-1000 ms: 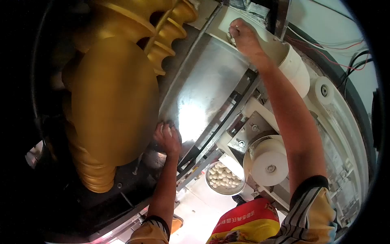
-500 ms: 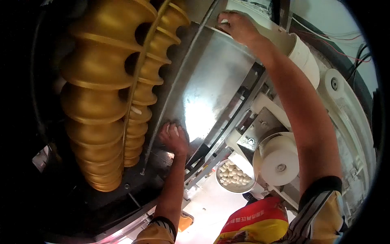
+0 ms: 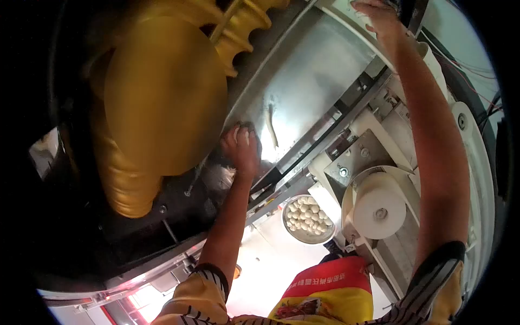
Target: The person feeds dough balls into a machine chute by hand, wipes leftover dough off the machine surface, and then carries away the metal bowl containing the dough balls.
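Note:
My left hand [image 3: 241,146] rests on the smooth metal plate [image 3: 319,57], beside the golden ridged rollers [image 3: 127,192]. Its fingers are curled, with pale bits showing among them; what they hold, if anything, I cannot make out. Up at the top edge, my right hand [image 3: 379,17] reaches over the pale rim of the machine, thumb and fingers apart. Nothing shows in it, though its fingertips are partly cut off by the frame. On the plate, right of my left hand, lies a thin brownish strip or streak [image 3: 271,125].
Below the machine stands a round metal bowl [image 3: 287,221] with many white balls. A white roller wheel [image 3: 379,213] and a bolted metal bracket [image 3: 355,162] sit under my right arm. A thin rod [image 3: 265,67] runs along the plate, and red wires hang at the right.
The view has shifted, and a large blurred golden shape now covers much of the rollers. My right hand has moved up and right; the white piece at its fingers no longer shows.

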Demonstrator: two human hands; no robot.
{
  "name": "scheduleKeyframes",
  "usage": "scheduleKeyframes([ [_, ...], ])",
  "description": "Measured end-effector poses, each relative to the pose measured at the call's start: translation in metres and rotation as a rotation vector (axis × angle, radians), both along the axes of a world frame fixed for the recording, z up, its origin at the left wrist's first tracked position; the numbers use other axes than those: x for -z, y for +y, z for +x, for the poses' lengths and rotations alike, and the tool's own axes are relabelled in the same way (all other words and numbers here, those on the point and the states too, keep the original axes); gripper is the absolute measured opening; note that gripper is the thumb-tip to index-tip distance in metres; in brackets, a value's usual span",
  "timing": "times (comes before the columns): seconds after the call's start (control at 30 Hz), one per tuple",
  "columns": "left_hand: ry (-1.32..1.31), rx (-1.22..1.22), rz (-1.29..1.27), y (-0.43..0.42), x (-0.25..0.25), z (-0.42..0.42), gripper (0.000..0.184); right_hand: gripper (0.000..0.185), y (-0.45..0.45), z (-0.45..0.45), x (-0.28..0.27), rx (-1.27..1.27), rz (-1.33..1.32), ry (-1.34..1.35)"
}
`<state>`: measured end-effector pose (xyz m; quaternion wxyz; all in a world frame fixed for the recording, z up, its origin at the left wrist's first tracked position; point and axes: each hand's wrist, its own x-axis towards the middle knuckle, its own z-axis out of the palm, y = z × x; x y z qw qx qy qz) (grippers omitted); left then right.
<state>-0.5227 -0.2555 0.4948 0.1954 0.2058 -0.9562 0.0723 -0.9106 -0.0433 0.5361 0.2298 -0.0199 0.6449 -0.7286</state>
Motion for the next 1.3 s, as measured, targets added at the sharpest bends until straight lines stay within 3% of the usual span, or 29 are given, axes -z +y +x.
scheduleKeyframes([
  [0.07,0.008,0.048,-0.003,-0.008,0.000,0.000,0.019,0.022,0.003,-0.039,0.074,-0.038,-0.331,-0.246],
  [0.13,-0.064,0.006,-0.083,-0.003,-0.010,-0.006,0.017,0.022,-0.002,-0.032,0.081,0.003,-0.279,-0.206],
  [0.23,0.144,-0.162,0.589,-0.009,-0.032,-0.019,0.018,0.023,-0.008,-0.023,0.081,0.058,-0.087,0.027],
  [0.27,0.168,-0.179,0.550,-0.006,-0.034,-0.022,0.020,0.023,-0.009,-0.021,0.083,0.072,-0.022,0.109],
  [0.37,0.173,0.252,0.229,0.032,-0.047,-0.042,0.033,0.024,-0.013,-0.026,0.095,0.128,0.133,0.326],
  [0.43,-0.056,0.298,0.244,0.066,-0.034,-0.053,0.058,0.024,-0.020,-0.027,0.099,0.145,0.080,0.346],
  [0.47,-0.122,0.233,0.156,0.083,-0.021,-0.054,0.057,0.024,-0.023,-0.015,0.083,0.196,-0.102,0.147],
  [0.57,-0.037,0.285,0.224,0.081,-0.010,-0.056,0.049,0.029,-0.018,-0.007,0.068,-0.074,0.450,0.944],
  [0.67,-0.140,0.522,0.351,0.070,-0.011,-0.058,0.039,0.046,-0.020,0.004,0.051,-0.214,0.858,0.857],
  [0.77,-0.140,0.421,0.475,0.079,-0.030,-0.029,0.040,0.061,-0.026,0.018,0.052,-0.038,0.770,0.550],
  [0.87,0.079,0.078,0.374,0.091,-0.044,0.044,0.037,0.051,-0.022,0.017,0.059,0.104,0.426,1.019],
  [0.93,0.099,-0.139,0.263,0.079,-0.033,0.069,0.037,0.029,-0.020,0.011,0.071,0.122,0.597,0.907],
  [1.0,-0.009,-0.333,0.144,0.060,-0.015,0.086,0.039,0.038,-0.012,0.001,0.085,0.029,0.791,0.982],
  [1.1,0.052,-0.340,0.173,0.052,0.006,0.094,0.042,0.038,-0.004,-0.017,0.080,-0.063,0.911,1.171],
  [1.17,0.105,-0.319,0.237,0.054,0.012,0.102,0.038,0.033,0.012,0.011,0.061,0.080,0.726,0.986],
  [1.23,0.098,-0.303,0.216,0.051,0.018,0.105,0.036,0.027,0.013,0.051,0.020,0.093,0.540,0.564],
  [1.27,0.138,-0.262,0.208,0.051,0.014,0.103,0.032,0.023,0.010,0.082,0.008,0.051,0.176,0.401],
  [1.3,0.185,-0.241,0.287,0.051,0.010,0.102,0.032,0.023,0.010,0.121,0.000,-0.048,0.112,0.411],
])
